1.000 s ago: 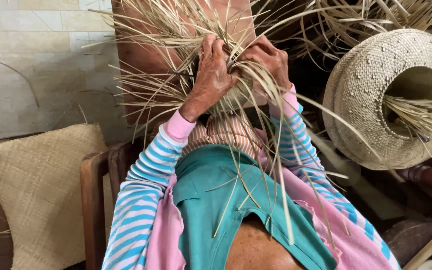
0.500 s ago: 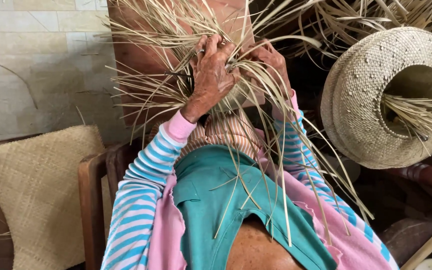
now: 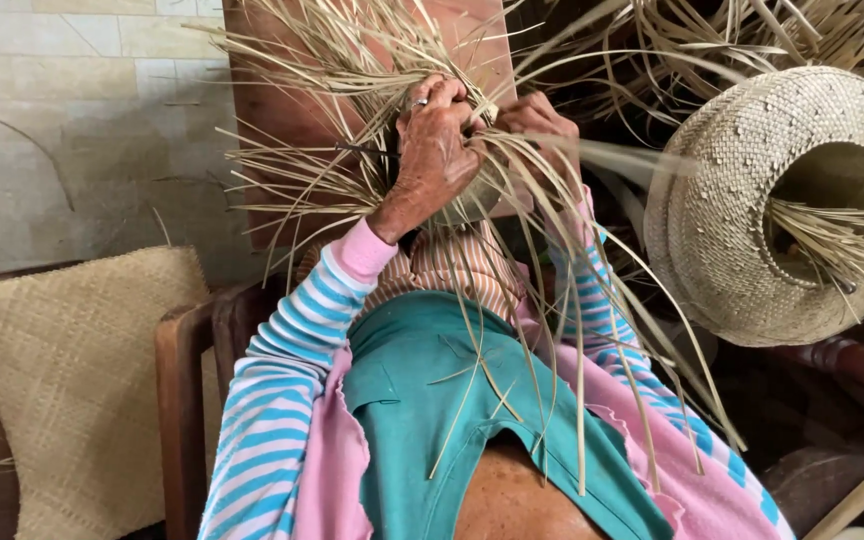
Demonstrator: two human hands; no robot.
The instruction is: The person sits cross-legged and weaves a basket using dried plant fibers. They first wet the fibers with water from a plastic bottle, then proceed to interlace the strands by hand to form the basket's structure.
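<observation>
Woven straw hat (image 3: 742, 200) hanging right; woven mat (image 3: 62, 380) lower left; wooden chair arm (image 3: 180, 400); tiled wall (image 3: 72, 120).

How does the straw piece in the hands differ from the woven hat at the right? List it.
1. The straw piece in the hands has long loose strips fanning out all round; the woven hat has a closed, tight weave outside, with loose strips only within its opening.
2. The left hand and right hand grip the straw piece; nothing touches the hat.
3. The hat looks larger.
Both are pale dried straw.
</observation>
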